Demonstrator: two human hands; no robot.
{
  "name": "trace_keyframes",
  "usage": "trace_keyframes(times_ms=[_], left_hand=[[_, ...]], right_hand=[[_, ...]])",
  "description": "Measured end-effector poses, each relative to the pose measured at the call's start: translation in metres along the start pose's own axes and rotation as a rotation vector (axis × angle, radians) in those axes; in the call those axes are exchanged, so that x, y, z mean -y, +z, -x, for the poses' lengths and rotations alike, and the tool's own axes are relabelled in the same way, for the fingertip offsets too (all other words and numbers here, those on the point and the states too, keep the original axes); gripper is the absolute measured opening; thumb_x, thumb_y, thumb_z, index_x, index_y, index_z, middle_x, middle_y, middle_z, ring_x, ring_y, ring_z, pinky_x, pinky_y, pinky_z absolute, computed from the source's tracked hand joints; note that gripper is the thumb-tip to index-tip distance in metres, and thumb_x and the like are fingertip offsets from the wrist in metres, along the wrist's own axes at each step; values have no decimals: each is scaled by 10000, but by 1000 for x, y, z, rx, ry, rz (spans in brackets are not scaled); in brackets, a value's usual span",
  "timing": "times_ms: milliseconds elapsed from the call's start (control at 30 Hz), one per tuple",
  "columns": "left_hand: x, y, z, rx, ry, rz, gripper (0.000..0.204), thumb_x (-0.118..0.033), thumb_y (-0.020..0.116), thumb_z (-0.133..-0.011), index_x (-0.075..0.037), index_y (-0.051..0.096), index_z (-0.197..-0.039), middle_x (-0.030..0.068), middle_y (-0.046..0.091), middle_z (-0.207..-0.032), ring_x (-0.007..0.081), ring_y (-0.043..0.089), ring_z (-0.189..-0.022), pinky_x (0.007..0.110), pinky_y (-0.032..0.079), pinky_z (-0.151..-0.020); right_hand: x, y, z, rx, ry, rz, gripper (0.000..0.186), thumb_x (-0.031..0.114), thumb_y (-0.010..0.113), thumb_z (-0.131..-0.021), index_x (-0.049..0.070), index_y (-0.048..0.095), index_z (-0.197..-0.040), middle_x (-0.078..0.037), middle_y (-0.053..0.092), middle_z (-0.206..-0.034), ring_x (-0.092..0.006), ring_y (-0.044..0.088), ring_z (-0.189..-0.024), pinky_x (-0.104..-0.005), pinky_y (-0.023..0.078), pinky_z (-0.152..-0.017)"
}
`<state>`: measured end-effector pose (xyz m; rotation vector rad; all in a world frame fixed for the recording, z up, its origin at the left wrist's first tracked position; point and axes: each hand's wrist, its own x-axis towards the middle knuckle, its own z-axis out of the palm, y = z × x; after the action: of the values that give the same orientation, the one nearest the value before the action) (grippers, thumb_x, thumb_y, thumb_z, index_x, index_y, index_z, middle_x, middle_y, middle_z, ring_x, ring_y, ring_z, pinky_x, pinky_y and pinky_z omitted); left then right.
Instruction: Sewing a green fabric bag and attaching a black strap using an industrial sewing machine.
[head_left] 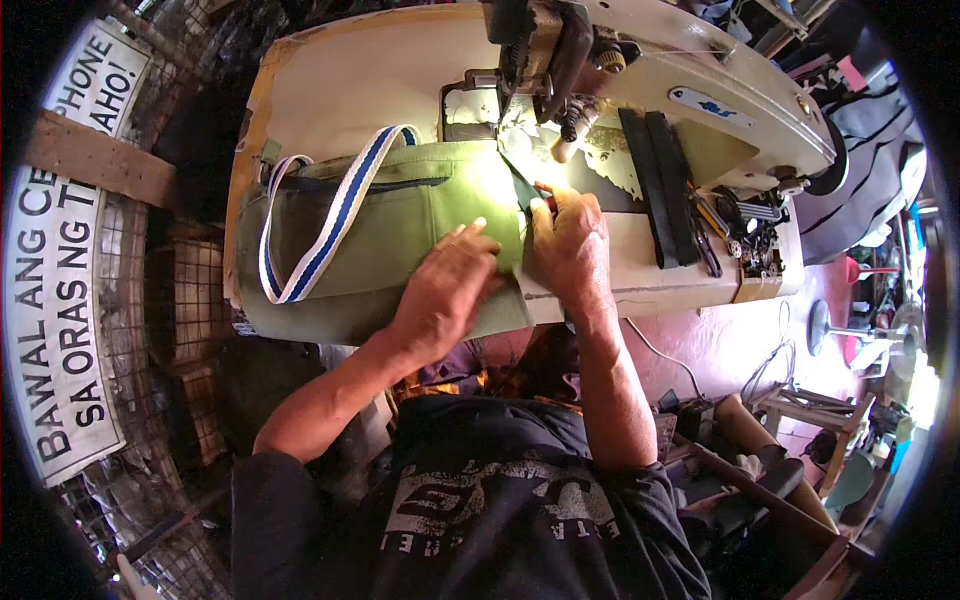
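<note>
A green fabric piece (390, 220), shaped like a bag panel, lies across the sewing machine's bed. It has a dark zipper (370, 185) and a white-and-blue striped strap (335, 225) looped over it. My left hand (450, 285) is over the panel near its right side, its fingers blurred by motion. At the panel's right edge my right hand (572, 240) is closed, thumb and fingers pinching a dark green strip (523, 190) just in front of the needle area. Bright light washes out the cloth by the sewing machine head (540, 70), so the needle itself cannot be made out.
Two black strips (658, 190) lie on the machine bed right of my right hand. Beyond them sit small tools and metal parts (755, 235). The machine's arm (720, 90) stretches to the far right. A lettered sign (60, 330) hangs on wire mesh at left.
</note>
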<state>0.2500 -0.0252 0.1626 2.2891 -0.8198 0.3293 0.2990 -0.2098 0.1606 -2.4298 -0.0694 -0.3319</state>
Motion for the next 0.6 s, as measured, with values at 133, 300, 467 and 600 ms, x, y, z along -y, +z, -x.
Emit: trace_keyframes(times_ms=[133, 300, 467, 600], left_hand=[[4, -23, -3, -169, -450, 561, 176, -192, 528, -1044, -30, 581, -1085, 89, 666, -1039, 167, 626, -983, 300, 468, -901], [11, -40, -9, -37, -499, 583, 297, -275, 502, -1062, -56, 609, -1233, 29, 632, -958, 105, 522, -864, 269, 423, -810], [0, -41, -22, 239, -387, 379, 280, -230, 512, -1047, -32, 588, -1229, 147, 643, -1188, 268, 596, -1153, 362, 453, -985], [-10, -30, -29, 213, -59, 22, 344, -71, 576, -950, -3, 556, -1287, 223, 608, -1239, 388, 554, -1212, 456, 453, -1038]], right_hand=[[6, -1, 5, 21, 74, -77, 269, 175, 592, -901, 6, 691, -1085, -223, 685, -874, -383, 654, -858, -470, 510, -787], [12, -2, 6, 92, 174, -186, 332, 179, 590, -896, -15, 691, -1146, -236, 687, -834, -370, 679, -816, -435, 521, -780], [12, -2, 8, 65, 137, -215, 299, 154, 530, -890, 2, 683, -1097, -282, 686, -912, -453, 665, -904, -516, 513, -842], [14, -2, 8, 80, 119, -217, 273, 125, 531, -888, 31, 695, -1085, -264, 690, -905, -450, 665, -877, -516, 519, -815]])
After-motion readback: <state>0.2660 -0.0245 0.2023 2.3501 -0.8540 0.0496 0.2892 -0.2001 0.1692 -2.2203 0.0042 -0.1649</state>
